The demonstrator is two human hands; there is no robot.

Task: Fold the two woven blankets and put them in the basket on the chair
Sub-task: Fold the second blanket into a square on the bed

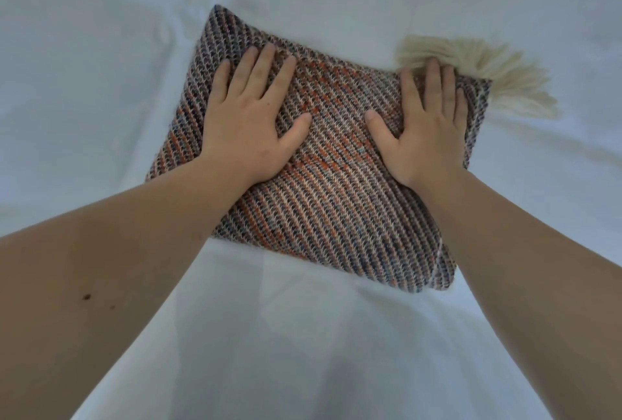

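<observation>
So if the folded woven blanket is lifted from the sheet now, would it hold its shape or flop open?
The folded blanket would probably sag and open unless supported underneath: it is soft knit stacked in layers. The cream fringe would likely dangle loose. Both the left hand and right hand press flat on it, suggesting springy bulk that needs flattening.

A pale white fabric sheet fills the whole view from near to far and from left to right. Soft creases run across it at the far left and far right, and a long fold slants down through the near middle. The light is dim, cool and even, giving the cloth a bluish cast. A faint grey shadow lies at the near centre.
</observation>
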